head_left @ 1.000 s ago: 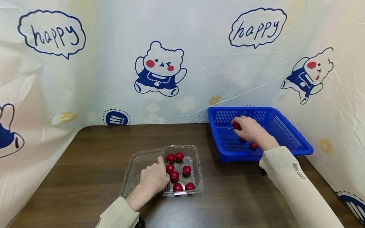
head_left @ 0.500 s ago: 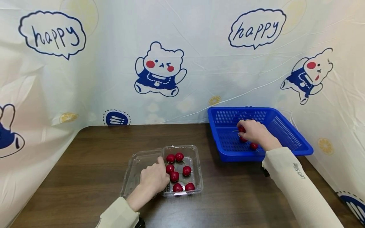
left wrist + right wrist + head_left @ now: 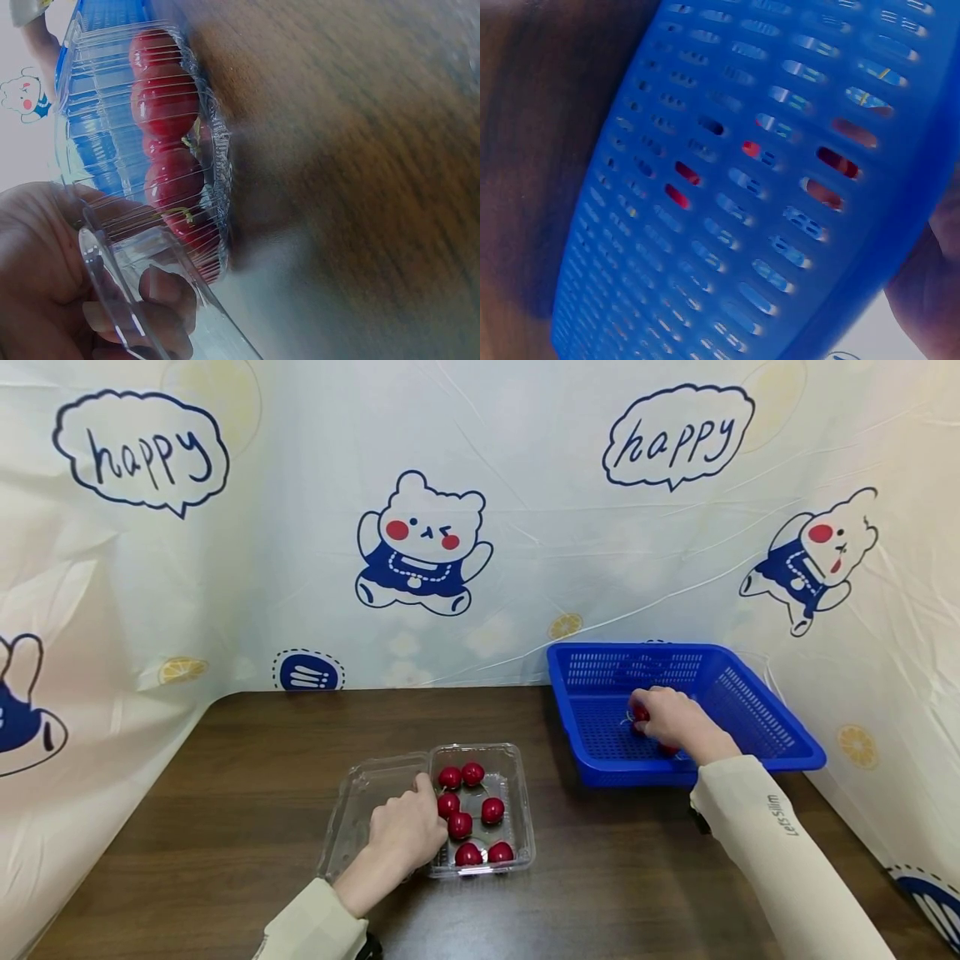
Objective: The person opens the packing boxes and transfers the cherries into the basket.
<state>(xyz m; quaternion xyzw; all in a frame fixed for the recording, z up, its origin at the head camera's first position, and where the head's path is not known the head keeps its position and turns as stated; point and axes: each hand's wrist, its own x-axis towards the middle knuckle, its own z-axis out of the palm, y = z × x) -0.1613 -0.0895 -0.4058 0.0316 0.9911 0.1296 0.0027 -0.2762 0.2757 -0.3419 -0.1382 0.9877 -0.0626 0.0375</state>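
Backdrop's a pale cartoon-print sheet [image 3: 300,485] hung behind a dark wood desk [image 3: 225,827], coming in along the right side too. The blue basket [image 3: 615,772] sits back right, far rim close to the sheet, so not much slack that way. The right hand [image 3: 678,720] is down inside it, fingers pinching a cherry [image 3: 640,713] right by a second one; a third cherry [image 3: 667,749] is partly hidden under the hand.

My read: the step in hand is placing or picking that single cherry, honestly can't tell which. If it's placing, the next move calls for easing the fingers apart without nudging the neighbours; if picking, cherry and stem have to come up over the front rim.

The left hand [image 3: 405,833] has its fingers curled round the hinge side of the clear box [image 3: 529,827], lid [image 3: 352,802] folded out left, seven cherries [image 3: 492,811] inside. Thin plastic edges, I'd guess they flex, so a steadying grip makes sense. Decent stretch of wood between box and basket for travelling.
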